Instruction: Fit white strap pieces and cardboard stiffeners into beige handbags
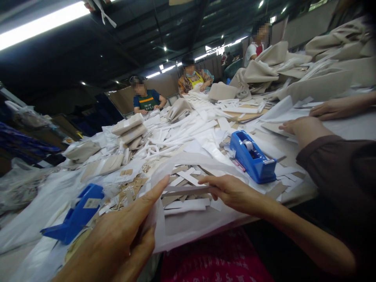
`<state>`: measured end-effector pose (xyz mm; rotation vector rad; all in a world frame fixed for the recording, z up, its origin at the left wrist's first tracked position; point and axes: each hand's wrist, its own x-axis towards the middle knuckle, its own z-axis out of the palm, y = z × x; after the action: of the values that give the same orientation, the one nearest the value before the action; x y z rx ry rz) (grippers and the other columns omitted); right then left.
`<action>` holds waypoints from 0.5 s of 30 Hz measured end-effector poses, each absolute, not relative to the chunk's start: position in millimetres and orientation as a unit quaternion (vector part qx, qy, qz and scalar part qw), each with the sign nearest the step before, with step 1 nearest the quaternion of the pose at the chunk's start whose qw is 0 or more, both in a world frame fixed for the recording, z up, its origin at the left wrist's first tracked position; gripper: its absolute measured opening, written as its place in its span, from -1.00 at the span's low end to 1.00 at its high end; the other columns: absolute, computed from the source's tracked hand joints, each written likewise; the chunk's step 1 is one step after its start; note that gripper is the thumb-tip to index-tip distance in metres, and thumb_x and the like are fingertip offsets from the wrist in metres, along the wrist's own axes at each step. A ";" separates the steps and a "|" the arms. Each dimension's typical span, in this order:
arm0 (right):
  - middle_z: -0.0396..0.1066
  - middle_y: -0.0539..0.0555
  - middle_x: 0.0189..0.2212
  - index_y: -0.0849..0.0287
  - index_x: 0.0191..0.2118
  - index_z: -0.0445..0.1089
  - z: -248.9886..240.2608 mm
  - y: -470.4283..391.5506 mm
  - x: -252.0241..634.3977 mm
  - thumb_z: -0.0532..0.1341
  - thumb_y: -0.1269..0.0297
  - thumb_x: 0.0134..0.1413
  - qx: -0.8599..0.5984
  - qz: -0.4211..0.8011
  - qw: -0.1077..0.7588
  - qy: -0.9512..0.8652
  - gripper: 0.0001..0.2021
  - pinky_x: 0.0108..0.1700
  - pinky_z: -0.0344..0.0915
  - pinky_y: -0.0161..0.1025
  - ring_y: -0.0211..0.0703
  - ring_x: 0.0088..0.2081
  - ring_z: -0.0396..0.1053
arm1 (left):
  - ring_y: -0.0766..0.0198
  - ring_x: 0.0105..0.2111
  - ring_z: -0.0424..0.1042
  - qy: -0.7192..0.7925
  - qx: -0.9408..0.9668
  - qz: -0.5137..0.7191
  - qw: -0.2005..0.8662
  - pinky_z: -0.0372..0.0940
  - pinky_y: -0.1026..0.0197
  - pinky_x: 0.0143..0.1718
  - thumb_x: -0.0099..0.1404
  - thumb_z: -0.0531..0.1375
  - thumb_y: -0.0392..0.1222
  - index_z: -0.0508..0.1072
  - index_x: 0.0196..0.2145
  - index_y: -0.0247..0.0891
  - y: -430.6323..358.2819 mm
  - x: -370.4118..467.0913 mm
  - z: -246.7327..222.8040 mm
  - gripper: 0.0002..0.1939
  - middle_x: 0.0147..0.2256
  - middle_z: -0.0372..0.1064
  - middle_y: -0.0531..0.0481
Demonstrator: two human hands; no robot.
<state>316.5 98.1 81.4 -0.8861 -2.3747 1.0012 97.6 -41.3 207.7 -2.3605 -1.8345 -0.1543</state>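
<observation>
Left hand [120, 231] large in the foreground, closed on the near left edge of a translucent white sheet [188, 226], forefinger stretched toward the middle, thumb lower down. Below, dark red cloth [211, 258] with pale lettering. Right hand [232, 192] a little farther off, palm down, fingers bent and closed on the same sheet. Between the two hands, the sheet spread at the front of the tabletop [302, 196], with white and beige strips [189, 178] lying loosely crossed there.

Just left of the left hand, a blue tape dispenser [76, 214], tilted, with a pale label on its side. Just beyond the right hand, a second blue dispenser [254, 160], standing with a roll inside. To the right, a dark brown sleeve [337, 168] and a co-worker's hand [311, 129] over pale sheets, with another hand [335, 109] beside it.

Farther back, a tangle of white strips [188, 127], a stack of folded beige pieces [129, 129] to the left, and a tall heap of beige pieces [317, 78] to the right. Beyond, three people in aprons: dark [148, 102], yellow [196, 80] and red [259, 50].
</observation>
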 end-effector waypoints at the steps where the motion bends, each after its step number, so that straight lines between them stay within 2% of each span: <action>1: 0.40 0.03 -0.41 0.10 -0.05 0.36 81.9 100.1 306.1 0.04 0.41 0.13 -0.304 0.297 0.195 -0.884 -0.70 -0.29 0.17 -0.31 -0.21 -0.35 0.32 | 0.34 -0.49 0.42 -0.611 -0.787 -0.050 0.075 0.35 0.39 -0.43 0.22 0.00 -0.23 -0.05 0.27 -0.03 -41.3 98.1 208.2 -0.33 -0.30 0.48 0.07; 4: 0.41 0.14 -0.28 0.19 -0.18 0.39 84.1 108.5 273.7 0.06 0.54 0.04 -0.259 0.137 0.150 -0.944 -0.74 -0.24 0.22 -0.26 -0.10 -0.21 0.34 | 0.35 -0.51 0.41 -0.608 -0.789 -0.046 0.073 0.34 0.39 -0.45 0.22 -0.01 -0.23 -0.05 0.27 -0.03 -40.7 99.4 209.0 -0.34 -0.29 0.48 0.08; 6: 0.38 0.20 -0.18 0.23 -0.16 0.36 85.8 116.5 252.8 0.08 0.55 0.03 -0.238 0.093 0.141 -0.956 -0.75 -0.19 0.25 -0.23 -0.08 -0.15 0.33 | 0.35 -0.51 0.41 -0.606 -0.791 -0.045 0.072 0.34 0.39 -0.46 0.23 0.00 -0.22 -0.05 0.27 -0.02 -40.1 100.0 209.3 -0.34 -0.26 0.48 0.08; 8: 0.34 0.25 -0.09 0.27 -0.08 0.32 87.1 126.5 233.5 0.19 0.42 0.02 -0.218 0.100 0.143 -0.960 -0.71 -0.14 0.28 -0.21 -0.05 -0.11 0.33 | 0.35 -0.52 0.40 -0.604 -0.793 -0.045 0.073 0.33 0.39 -0.47 0.23 0.01 -0.21 -0.04 0.26 -0.02 -39.9 100.0 209.4 -0.35 -0.26 0.48 0.08; 11: 0.35 0.29 -0.08 0.33 -0.04 0.32 88.0 144.4 207.8 0.35 0.19 -0.15 -0.196 0.162 0.111 -0.961 -0.48 -0.12 0.30 -0.18 0.01 -0.11 0.34 | 0.35 -0.52 0.40 -0.604 -0.792 -0.046 0.081 0.34 0.38 -0.43 0.23 0.02 -0.20 -0.02 0.26 -0.03 -40.7 98.8 208.8 -0.35 -0.30 0.48 0.09; 15: 0.45 0.24 -0.21 0.35 -0.10 0.39 85.4 163.6 179.3 0.34 0.15 -0.16 -0.231 0.260 0.021 -0.938 -0.52 -0.19 0.33 -0.23 -0.04 -0.23 0.42 | 0.31 -0.45 0.44 -0.604 -0.791 -0.048 0.085 0.37 0.34 -0.31 0.24 0.01 -0.20 -0.04 0.27 -0.04 -41.3 96.0 206.6 -0.35 -0.34 0.48 0.09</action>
<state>179.3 163.6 85.4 -0.7149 -2.9062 0.8049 96.0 -41.3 206.6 -2.3570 -1.8022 -0.1429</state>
